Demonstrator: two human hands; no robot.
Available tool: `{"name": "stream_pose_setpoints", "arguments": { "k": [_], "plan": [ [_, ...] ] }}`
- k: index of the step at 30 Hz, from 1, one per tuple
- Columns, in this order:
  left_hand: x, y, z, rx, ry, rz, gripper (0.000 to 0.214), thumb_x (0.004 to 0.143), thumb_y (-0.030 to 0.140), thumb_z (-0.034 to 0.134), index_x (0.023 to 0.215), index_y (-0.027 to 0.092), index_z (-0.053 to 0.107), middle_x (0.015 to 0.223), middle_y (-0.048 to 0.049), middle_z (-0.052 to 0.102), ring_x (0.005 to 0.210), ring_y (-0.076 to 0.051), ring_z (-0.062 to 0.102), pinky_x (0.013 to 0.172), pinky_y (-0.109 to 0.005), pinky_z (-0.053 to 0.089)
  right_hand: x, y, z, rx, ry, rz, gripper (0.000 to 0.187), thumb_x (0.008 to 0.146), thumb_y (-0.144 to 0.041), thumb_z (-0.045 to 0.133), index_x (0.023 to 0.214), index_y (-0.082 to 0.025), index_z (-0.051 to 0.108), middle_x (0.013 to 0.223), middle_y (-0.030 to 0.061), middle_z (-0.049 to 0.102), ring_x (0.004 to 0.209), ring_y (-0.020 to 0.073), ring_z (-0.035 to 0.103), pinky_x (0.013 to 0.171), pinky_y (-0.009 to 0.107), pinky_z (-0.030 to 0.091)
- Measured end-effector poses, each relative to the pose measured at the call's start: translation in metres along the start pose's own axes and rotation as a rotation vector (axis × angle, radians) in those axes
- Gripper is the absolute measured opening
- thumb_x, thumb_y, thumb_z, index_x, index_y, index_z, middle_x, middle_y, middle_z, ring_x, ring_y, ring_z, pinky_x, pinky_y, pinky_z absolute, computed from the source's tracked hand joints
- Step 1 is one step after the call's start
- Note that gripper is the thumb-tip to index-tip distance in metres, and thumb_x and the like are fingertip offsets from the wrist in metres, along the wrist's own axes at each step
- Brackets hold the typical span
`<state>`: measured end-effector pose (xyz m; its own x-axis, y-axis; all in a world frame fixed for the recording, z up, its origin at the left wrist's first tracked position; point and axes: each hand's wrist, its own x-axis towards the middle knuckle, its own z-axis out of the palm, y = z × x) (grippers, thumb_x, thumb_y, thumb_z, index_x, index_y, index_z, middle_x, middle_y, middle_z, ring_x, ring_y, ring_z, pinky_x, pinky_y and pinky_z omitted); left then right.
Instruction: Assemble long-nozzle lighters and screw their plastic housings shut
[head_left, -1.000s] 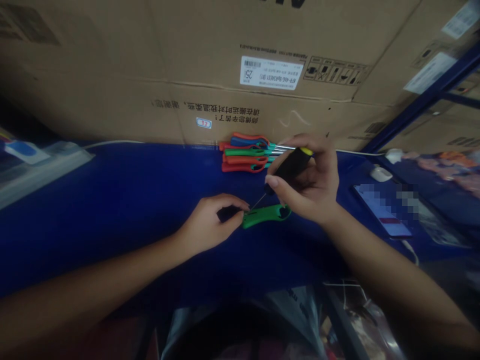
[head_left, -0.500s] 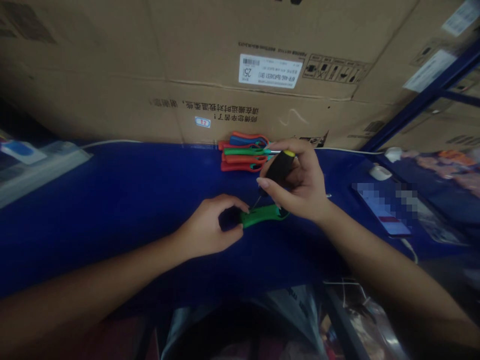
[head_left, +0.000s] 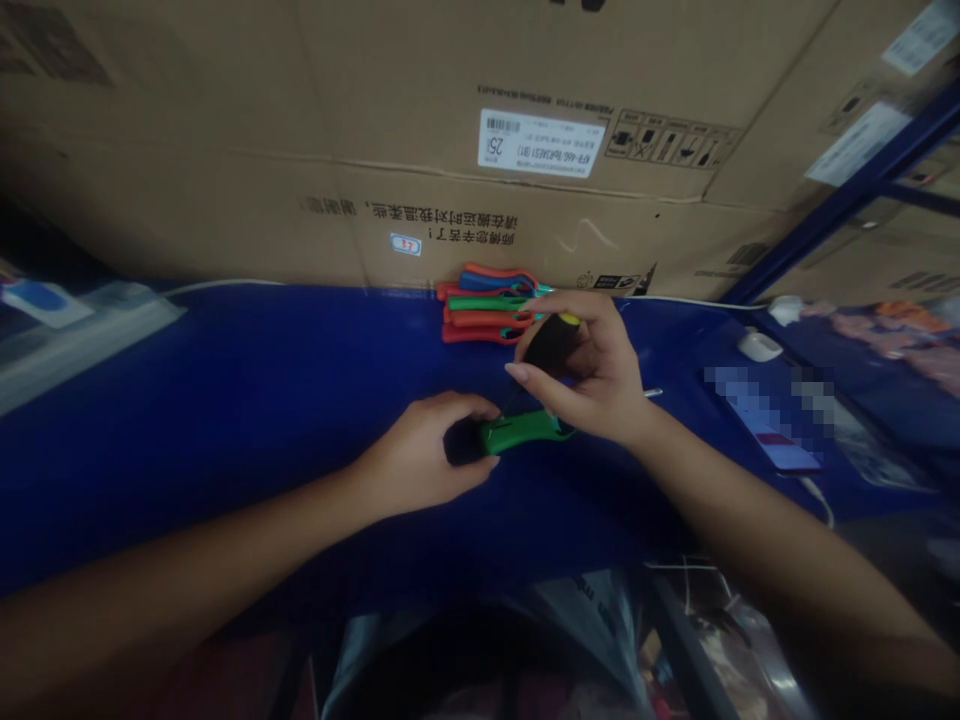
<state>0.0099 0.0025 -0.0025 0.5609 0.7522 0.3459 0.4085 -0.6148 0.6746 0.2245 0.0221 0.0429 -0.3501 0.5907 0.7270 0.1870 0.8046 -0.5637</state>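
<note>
A green curved plastic handle (head_left: 525, 431) lies on the blue tabletop, its right end partly hidden under my right hand. My left hand (head_left: 424, 450) holds its left end between thumb and forefinger. In my right hand (head_left: 592, 370) is a screwdriver (head_left: 553, 342) with a black grip and a yellow end, tilted over the handle. Its thin shaft points down to the left end of the handle; the tip's exact contact is too dark to make out. Just behind lie several similar handles (head_left: 487, 303) in red, orange, green and blue, stacked side by side.
A large cardboard box (head_left: 247, 200) stands along the back of the table. To the right are a phone (head_left: 765, 425), a white earbud case (head_left: 760, 346) and a cable. A clear plastic bag (head_left: 82, 325) lies at the left. A small metal piece (head_left: 654, 392) sits behind my right wrist.
My right hand has shifted slightly left and lower with the screwdriver, whose grip now leans a little differently. My left hand stays on the green handle, almost unmoved.
</note>
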Motion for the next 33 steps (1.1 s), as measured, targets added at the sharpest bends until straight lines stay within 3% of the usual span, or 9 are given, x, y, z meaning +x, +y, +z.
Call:
{"name": "stream_pose_setpoints", "arguments": {
  "k": [8, 19, 26, 33],
  "plan": [
    [0.0001, -0.0005, 0.0009, -0.012, -0.003, 0.002, 0.03, 0.077, 0.02, 0.074, 0.106, 0.024, 0.068, 0.108, -0.0019, 0.075, 0.099, -0.022, 0.072, 0.093, -0.036, 0.055, -0.0028, 0.0012, 0.001, -0.025, -0.012, -0.019, 0.052, 0.085, -0.024, 0.075, 0.13, -0.026, 0.049, 0.117, 0.0088, 0.064, 0.083, 0.0178, 0.068, 0.061, 0.03, 0.059],
    [0.003, 0.0019, -0.0012, -0.182, 0.128, -0.098, 0.014, 0.088, 0.031, 0.071, 0.096, 0.021, 0.076, 0.096, -0.0026, 0.079, 0.089, -0.02, 0.074, 0.085, -0.032, 0.059, 0.0014, -0.005, -0.0059, -0.004, 0.188, 0.012, 0.05, 0.085, -0.036, 0.076, 0.125, -0.033, 0.047, 0.122, 0.0074, 0.061, 0.077, 0.0163, 0.069, 0.049, 0.026, 0.057],
    [0.0038, 0.0024, -0.0009, -0.207, 0.133, -0.091, 0.013, 0.083, 0.029, 0.076, 0.093, 0.021, 0.077, 0.096, -0.0038, 0.079, 0.09, -0.021, 0.074, 0.087, -0.035, 0.059, 0.0009, -0.0045, -0.0045, -0.016, 0.199, 0.028, 0.049, 0.087, -0.037, 0.075, 0.126, -0.032, 0.046, 0.124, 0.007, 0.061, 0.074, 0.0137, 0.067, 0.047, 0.024, 0.057],
    [0.0035, 0.0007, -0.0002, -0.22, 0.122, -0.077, 0.008, 0.087, 0.028, 0.074, 0.089, 0.022, 0.078, 0.094, -0.0031, 0.079, 0.088, -0.02, 0.074, 0.085, -0.033, 0.059, 0.0001, -0.0037, -0.0045, -0.027, 0.162, 0.046, 0.048, 0.088, -0.039, 0.073, 0.127, -0.034, 0.044, 0.121, 0.0063, 0.06, 0.076, 0.015, 0.067, 0.048, 0.025, 0.057]
  ]
}}
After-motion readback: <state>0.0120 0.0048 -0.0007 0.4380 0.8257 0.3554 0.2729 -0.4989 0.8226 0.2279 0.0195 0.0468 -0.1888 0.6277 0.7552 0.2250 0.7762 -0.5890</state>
